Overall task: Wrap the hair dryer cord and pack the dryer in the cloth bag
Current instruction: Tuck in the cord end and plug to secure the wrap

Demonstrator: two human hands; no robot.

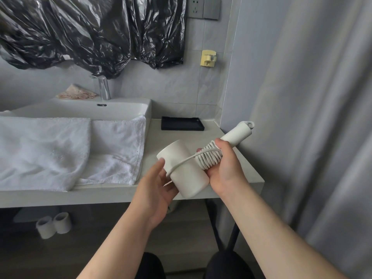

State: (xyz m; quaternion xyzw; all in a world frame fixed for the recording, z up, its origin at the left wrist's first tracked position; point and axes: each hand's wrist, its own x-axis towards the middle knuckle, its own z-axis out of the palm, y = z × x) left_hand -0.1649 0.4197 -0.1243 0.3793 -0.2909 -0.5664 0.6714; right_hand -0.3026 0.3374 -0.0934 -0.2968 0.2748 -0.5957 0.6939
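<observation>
I hold a white hair dryer (pixel 187 174) in the air over the right end of the counter, its barrel pointing down towards me and its handle slanting up to the right. The white cord (pixel 208 159) is coiled in many turns round the handle, and one loose strand runs from the coil down across the barrel. My right hand (pixel 225 172) grips the handle over the coils. My left hand (pixel 159 188) cups the underside of the barrel, and whether it holds the cord's end is hidden. No cloth bag is in view.
White towels (pixel 60 150) lie over the sink's (pixel 128 109) front and the counter (pixel 237 168). A black tray (pixel 182 123) sits at the counter's back. A faucet (pixel 103 87), black plastic sheeting (pixel 80 31), a wall socket (pixel 196 8) and a yellow hook (pixel 209 58) are behind. A grey curtain (pixel 312 117) hangs on the right.
</observation>
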